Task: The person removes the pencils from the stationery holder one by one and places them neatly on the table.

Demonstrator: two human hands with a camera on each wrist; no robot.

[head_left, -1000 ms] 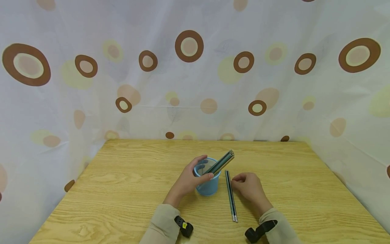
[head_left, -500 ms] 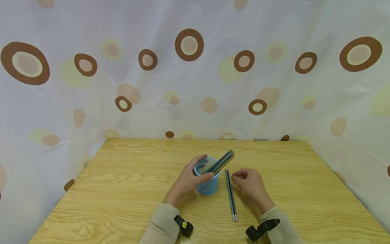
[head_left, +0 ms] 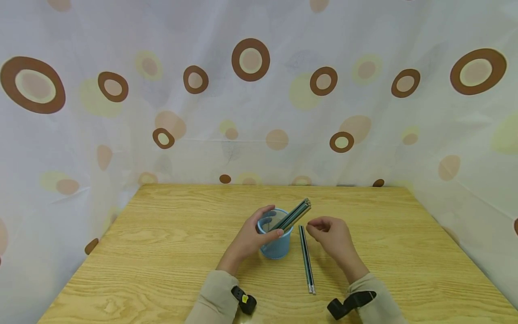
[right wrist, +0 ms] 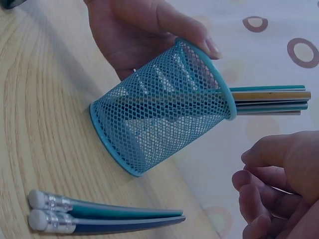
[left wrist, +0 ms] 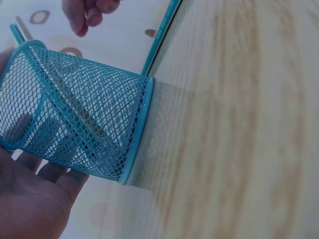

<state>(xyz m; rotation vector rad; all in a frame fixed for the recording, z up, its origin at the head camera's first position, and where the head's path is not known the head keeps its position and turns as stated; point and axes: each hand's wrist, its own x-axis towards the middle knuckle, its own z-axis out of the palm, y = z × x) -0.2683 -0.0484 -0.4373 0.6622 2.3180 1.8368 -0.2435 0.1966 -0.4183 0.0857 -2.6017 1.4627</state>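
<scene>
A light-blue mesh pencil cup (head_left: 276, 248) stands on the wooden table. My left hand (head_left: 247, 240) holds it by the upper side, thumb and fingers spread around the rim. Several pencils (head_left: 292, 216) lean inside, their upper ends sticking out to the right. Two more pencils (right wrist: 124, 213), one green and one dark blue, lie side by side on the table right of the cup, white erasers toward me. Just beyond their far ends, my right hand (head_left: 335, 238) hovers with loosely curled fingers and nothing between thumb and fingertips (right wrist: 247, 158).
The pale wood table (head_left: 182, 220) runs back to a white curtain (head_left: 259, 108) with brown and yellow circles, which also hangs on both sides. Each sleeved wrist carries a black strap; the right strap (head_left: 351, 303) sits near the table's front.
My right hand has risen and moved slightly forward, away from the two pencils on the table. The left hand and the cup stay where they were.
</scene>
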